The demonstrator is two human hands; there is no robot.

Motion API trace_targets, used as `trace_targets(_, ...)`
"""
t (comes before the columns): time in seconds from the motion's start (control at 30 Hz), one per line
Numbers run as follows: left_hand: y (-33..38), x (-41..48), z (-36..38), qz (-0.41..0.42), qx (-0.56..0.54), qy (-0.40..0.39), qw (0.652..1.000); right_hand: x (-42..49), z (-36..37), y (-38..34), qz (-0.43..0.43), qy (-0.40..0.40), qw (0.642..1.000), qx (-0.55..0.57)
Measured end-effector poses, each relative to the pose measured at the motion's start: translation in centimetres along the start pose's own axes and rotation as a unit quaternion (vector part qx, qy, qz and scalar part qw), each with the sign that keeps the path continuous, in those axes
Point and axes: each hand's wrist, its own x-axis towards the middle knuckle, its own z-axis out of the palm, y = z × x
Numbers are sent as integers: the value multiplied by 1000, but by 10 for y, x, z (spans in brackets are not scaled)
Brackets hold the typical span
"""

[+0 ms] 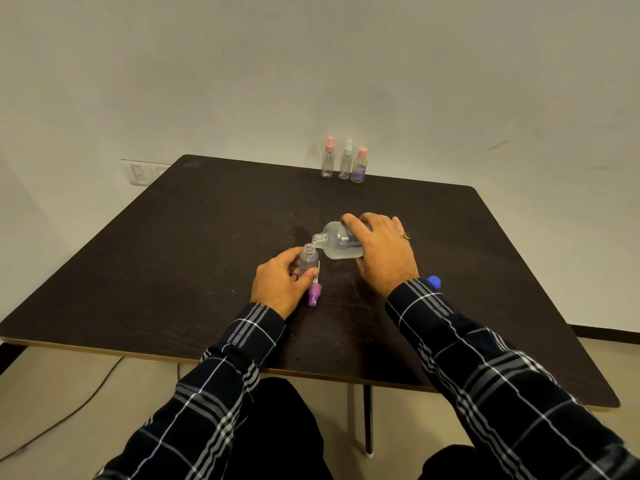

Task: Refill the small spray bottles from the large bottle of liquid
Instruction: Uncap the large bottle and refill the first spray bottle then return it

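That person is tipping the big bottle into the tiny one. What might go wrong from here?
1. The neck of the small bottle is narrow, so liquid from the tilted large bottle may miss and wet the table.
2. The purple spray cap lies beside the left hand and might get splashed or nudged.
3. The blue cap sits by the right sleeve, which may sweep it away.

Right hand (382,252) tips large bottle (337,241) over small bottle (308,259) (left hand (280,282) grips it).

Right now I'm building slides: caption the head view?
Right hand tips large bottle over small bottle held by left hand.
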Motion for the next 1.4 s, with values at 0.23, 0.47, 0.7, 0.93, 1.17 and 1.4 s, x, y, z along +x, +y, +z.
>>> trace_targets(0.23, 1, 0, -1, -2, 4, -2, 1000, 0, 0, 0, -2, -1, 1000, -6)
trace_targets(0.47, 2, 0, -1, -4, 3, -2, 1000, 1, 1, 0, 1, -8, 1000, -8)
trace_targets(0.7, 0, 0, -1, -4, -14, -1, 1000, -9, 6, -1, 22, -1, 994, 103)
trace_targets(0.93, -3, 1, 1, -7, -17, 5, 1000, -21, 13, -1, 122, 10, 939, 320)
trace_targets(1.17, -3, 1, 1, -14, -13, -2, 1000, -27, 12, -2, 177, 41, 872, 454)
trace_targets(1.4, -4, 2, 1, -8, -2, -2, 1000, -32, 20, 7, 224, 28, 849, 478)
